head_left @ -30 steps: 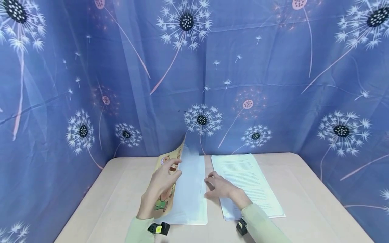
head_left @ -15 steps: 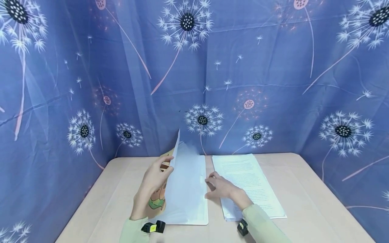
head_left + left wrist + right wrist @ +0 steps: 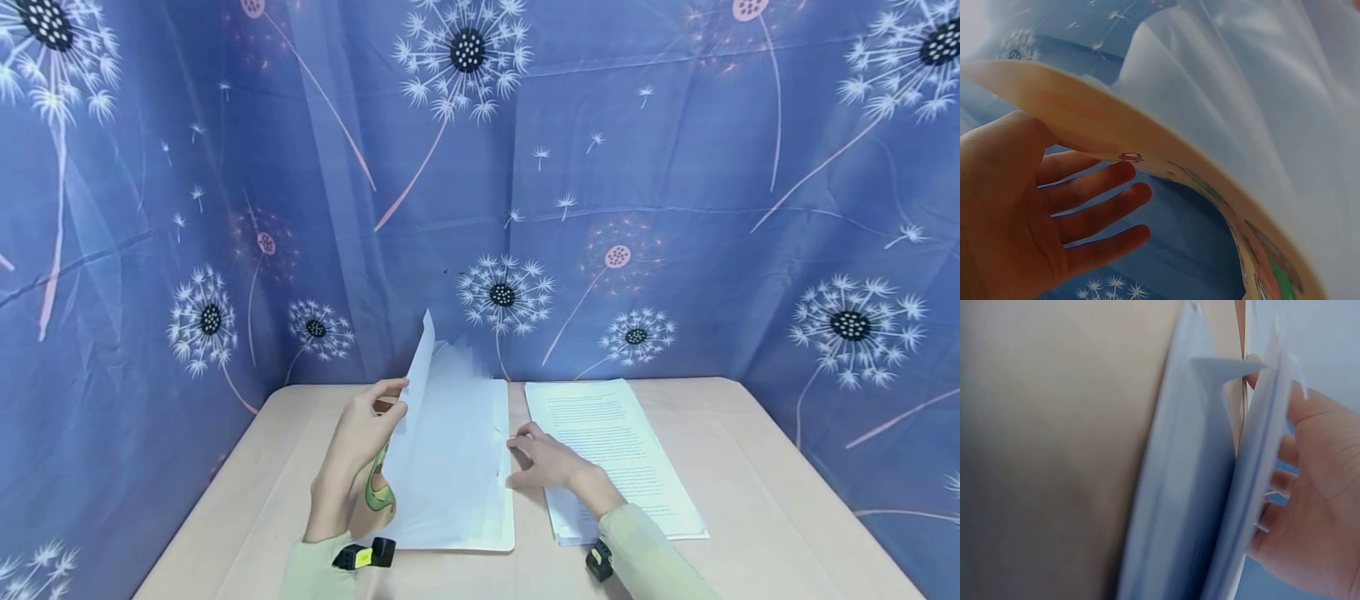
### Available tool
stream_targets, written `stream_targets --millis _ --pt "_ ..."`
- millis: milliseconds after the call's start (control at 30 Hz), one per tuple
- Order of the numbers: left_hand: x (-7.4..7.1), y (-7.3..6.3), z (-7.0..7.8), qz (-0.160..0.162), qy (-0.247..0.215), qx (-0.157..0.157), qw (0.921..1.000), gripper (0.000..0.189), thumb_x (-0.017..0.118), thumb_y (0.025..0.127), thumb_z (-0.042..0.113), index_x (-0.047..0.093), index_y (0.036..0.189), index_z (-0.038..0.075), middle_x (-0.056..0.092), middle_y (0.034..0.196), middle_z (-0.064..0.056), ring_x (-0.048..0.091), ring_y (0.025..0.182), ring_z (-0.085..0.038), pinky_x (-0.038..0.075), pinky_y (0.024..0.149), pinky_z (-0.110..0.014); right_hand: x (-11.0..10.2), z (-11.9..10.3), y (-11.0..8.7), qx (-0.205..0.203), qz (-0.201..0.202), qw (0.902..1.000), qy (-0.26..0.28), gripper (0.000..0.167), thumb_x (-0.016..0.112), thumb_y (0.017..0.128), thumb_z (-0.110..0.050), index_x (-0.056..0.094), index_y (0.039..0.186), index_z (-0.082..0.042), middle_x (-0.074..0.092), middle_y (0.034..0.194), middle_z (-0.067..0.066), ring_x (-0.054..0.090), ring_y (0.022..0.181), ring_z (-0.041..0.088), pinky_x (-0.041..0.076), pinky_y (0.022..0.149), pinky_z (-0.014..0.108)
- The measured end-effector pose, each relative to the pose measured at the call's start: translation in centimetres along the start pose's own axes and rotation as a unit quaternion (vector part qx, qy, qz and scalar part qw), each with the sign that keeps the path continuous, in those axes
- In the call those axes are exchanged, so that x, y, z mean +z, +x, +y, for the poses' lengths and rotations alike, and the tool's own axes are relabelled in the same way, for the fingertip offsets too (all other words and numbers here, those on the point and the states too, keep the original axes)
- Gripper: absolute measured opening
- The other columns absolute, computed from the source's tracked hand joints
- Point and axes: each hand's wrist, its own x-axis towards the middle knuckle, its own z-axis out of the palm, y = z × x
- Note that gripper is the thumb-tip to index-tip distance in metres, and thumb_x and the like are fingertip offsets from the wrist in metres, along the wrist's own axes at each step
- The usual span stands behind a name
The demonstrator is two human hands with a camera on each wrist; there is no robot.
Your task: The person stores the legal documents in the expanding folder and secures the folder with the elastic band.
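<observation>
My left hand (image 3: pixel 367 425) pinches the cover (image 3: pixel 408 400) of a folder between thumb and fingers, and the cover stands tilted up at the left. In the left wrist view the tan cover (image 3: pixel 1116 125) bends away from the thumb, the other fingers spread below it. Whitish, translucent plastic pages (image 3: pixel 457 450) lie bared inside the folder; cartoon print shows on the cover's outer side. At the folder's right edge my right hand (image 3: pixel 551 462) rests with bent fingers, thumb and index fingertips right at that edge; I cannot tell whether they grip it.
A stack of printed paper (image 3: pixel 615 450) lies to the right of the folder, partly under my right forearm. The pale table (image 3: pixel 780 500) ends at a blue dandelion-print curtain (image 3: pixel 570 275) behind and at both sides.
My left hand has moved left, swinging the folder's cover further open, so its white inner side now shows and less of the cartoon print does. My right hand has stayed put.
</observation>
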Motion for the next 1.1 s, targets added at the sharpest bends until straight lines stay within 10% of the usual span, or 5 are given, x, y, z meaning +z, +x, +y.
stream_targets --millis 1100 --pt "-0.21 0.09 -0.14 0.021 -0.015 -0.010 0.9996 0.037 0.055 0.094 0.016 0.066 0.129 0.020 0.070 0.108 -0.012 0.058 0.066 -0.016 0.044 0.052 -0.028 0.11 -0.01 0.06 -0.003 0.004 0.9997 -0.025 0.068 0.076 0.082 -0.040 0.057 0.138 -0.006 0.047 0.137 0.009 0.056 0.115 0.028 0.048 0.099 0.048"
